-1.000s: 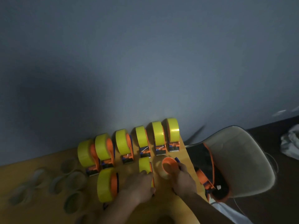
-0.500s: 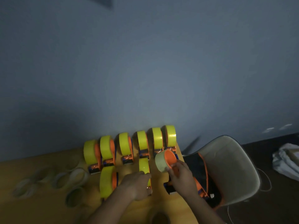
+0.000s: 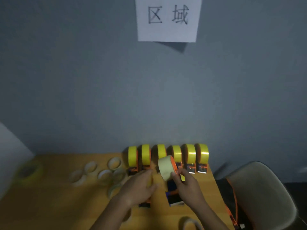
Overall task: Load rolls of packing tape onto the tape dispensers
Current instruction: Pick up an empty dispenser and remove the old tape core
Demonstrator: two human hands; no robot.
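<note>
Tape roll [image 3: 166, 167] above right hand's [image 3: 187, 186] fingertips, beside left hand [image 3: 138, 188].

Pale yellow tape roll on orange-hubbed dispenser [image 3: 166, 167]: raised, tilted, at 12 o'clock of table edge | six loaded yellow-roll orange dispensers [image 3: 167, 156]: upright row against wall, 12 o'clock | empty clear tape cores [image 3: 99, 171]: flat, 9 o'clock of row

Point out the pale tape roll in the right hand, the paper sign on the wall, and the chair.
pale tape roll [image 3: 164, 169], head view, on its outer tape face.
paper sign [image 3: 167, 19], head view, between its two characters.
chair [image 3: 259, 188], head view, on the seat shell.
</note>
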